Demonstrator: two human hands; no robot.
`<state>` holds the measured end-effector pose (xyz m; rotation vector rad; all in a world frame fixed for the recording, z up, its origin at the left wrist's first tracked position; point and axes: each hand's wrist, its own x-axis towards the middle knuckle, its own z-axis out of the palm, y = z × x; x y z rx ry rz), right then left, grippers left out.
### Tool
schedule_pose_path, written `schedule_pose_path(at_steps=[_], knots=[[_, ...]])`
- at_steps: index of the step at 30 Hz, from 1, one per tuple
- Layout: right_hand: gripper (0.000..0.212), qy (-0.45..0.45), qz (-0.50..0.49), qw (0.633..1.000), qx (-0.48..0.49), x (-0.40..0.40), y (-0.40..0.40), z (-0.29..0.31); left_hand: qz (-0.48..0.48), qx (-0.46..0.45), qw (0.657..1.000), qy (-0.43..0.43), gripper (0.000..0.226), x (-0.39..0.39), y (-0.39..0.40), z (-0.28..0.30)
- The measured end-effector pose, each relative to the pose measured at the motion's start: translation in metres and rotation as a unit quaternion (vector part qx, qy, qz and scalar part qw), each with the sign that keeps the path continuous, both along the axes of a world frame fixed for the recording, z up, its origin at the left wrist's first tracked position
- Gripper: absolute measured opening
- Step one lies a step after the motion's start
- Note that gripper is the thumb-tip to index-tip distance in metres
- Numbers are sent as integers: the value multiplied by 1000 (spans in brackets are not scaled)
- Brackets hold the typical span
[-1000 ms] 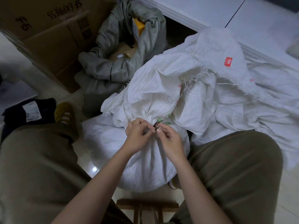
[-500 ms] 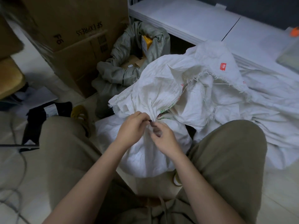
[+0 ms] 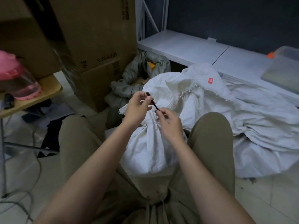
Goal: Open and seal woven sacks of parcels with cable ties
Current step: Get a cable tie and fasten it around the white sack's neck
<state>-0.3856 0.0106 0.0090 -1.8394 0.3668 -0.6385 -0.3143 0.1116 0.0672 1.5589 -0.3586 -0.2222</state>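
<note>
Now, both hands up over the gathered neck of the white woven sack [image 3: 150, 147], parked between the knees so as to stay put while being worked on. Left hand [image 3: 137, 109] pinching the upper end of a dark cable tie [image 3: 153, 103], right hand [image 3: 169, 122] pinching the lower end, strip pulled straight and slanting between them, clear of the fabric. Hard to say from this angle whether just taken off the neck or about to go round it; looks free of the sack either way. Neck bunched into tight pleats just under the right hand, mouth flared out above, frayed edge showing. Contents hidden, only a rounded, stuffed bulge below the neck, presumably parcels. Behind, a grey-green sack [image 3: 129, 81] slumped open beside the big cardboard boxes [image 3: 97, 46], with something yellow [image 3: 152, 67] and a bit of brown carton showing inside. More white sacks [image 3: 258, 118] heaped flat to the right, against the low white shelf [image 3: 186, 46]. Clear plastic tub [image 3: 281, 65] on that shelf, contents unclear. Off left, a pink-lidded jug [image 3: 17, 78] on a wooden tabletop [image 3: 47, 88].
</note>
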Motion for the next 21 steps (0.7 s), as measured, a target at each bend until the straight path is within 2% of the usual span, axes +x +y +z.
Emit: schedule_pose_path(at_steps=[2,8,13,21], knots=[[12,-20,-32,999,-39,-6,-19,20,-13,-7,1000,3,4,0,-11,14],[15,-33,-165,964,-206,-19,-90,65,-35,6,998,-46,10,0,-52,41],[16,96,-257,934,-230,-14,-149,72,-41,56,994,-80,17,16,-105,40],[16,173,-266,916,-247,52,-281,71,-48,204,971,-114,16,81,-240,20]])
